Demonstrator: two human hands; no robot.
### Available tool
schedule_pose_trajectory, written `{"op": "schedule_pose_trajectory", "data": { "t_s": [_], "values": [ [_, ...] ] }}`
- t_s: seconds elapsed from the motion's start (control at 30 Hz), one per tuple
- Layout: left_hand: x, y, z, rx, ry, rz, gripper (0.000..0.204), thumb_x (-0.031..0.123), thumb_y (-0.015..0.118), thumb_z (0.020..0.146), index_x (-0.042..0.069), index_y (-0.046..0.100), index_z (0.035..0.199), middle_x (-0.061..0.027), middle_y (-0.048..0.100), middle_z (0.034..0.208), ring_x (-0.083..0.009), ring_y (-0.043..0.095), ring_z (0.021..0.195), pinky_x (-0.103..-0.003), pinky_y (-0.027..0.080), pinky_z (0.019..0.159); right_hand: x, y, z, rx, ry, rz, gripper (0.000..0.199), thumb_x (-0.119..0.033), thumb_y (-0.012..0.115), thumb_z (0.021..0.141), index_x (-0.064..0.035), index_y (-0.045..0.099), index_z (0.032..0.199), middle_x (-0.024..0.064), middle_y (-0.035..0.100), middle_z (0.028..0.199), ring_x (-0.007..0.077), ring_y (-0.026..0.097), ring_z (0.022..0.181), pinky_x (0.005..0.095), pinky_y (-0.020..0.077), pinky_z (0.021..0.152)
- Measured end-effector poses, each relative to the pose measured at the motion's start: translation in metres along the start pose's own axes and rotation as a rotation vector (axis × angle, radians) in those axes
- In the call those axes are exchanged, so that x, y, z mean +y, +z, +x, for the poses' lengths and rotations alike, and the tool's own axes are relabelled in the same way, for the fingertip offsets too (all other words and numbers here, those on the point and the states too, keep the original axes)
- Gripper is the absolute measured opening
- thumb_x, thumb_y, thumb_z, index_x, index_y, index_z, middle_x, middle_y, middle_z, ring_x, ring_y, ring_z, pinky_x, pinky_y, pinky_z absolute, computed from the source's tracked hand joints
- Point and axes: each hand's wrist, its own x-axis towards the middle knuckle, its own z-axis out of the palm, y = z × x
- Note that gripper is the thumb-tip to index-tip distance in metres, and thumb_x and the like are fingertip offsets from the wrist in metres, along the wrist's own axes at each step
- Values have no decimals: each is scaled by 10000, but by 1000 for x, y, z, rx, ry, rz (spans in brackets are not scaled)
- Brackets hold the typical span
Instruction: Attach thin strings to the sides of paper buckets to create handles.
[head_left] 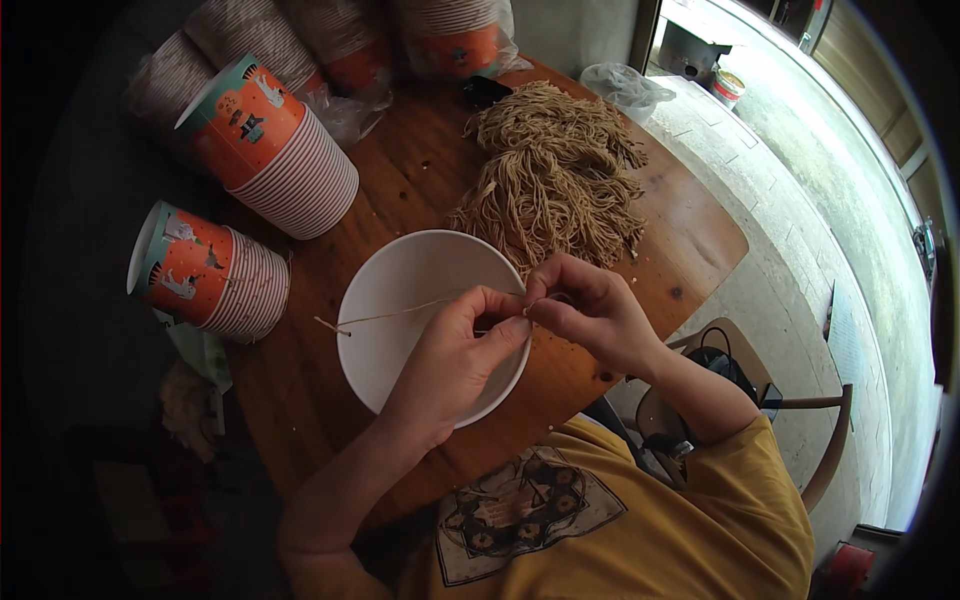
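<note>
My left hand [455, 350] and my right hand [590, 310] meet over a white paper bowl [400, 275] on the wooden table [420, 180]. Both pinch a thin tan string [385, 317] that runs leftward across the bowl, ending in a small knot or tip past the rim. Beyond the bowl lies a pile of the same tan strings [555, 170]. My right hand's fingers are curled tight around the string's end.
Two stacks of orange patterned paper cups [265, 150] [205, 270] lie on their sides at the left. More cup stacks in plastic wrap [450, 35] sit at the back. A wooden chair with a black bag [720, 370] stands at the right, over a concrete floor.
</note>
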Motion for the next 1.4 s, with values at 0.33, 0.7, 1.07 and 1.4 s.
{"op": "schedule_pose_trajectory", "data": {
  "t_s": [0.33,0.7,1.07,1.4],
  "values": [
    [-4,4,1,11,115,63,161,164,551,937,16,551,1002,-9,576,932,-73,516,880,-237,434,807,-5,1,2,-78,141,286,95,-199,512,960,-106,494,972,-58,463,674,12,402,541,168,324,473],
    [-6,3,3,12,126,77,154,164,544,943,15,554,980,-5,576,905,-71,516,847,-232,431,781,0,3,4,-47,175,451,99,-230,493,974,-136,488,1005,-63,411,625,17,367,496,171,288,422],
    [-3,4,0,85,256,167,51,87,531,917,62,511,956,24,525,868,-25,476,764,-183,403,695,3,2,5,-78,206,434,104,-218,523,957,-132,504,1010,-61,451,644,15,397,507,167,304,436],
    [-2,3,-1,59,229,72,68,95,514,936,32,497,958,15,510,871,-30,480,794,-200,420,724,6,4,1,-40,-21,124,196,-146,631,890,-108,530,1054,-69,479,707,-1,423,594,166,333,522]
  ]
}}
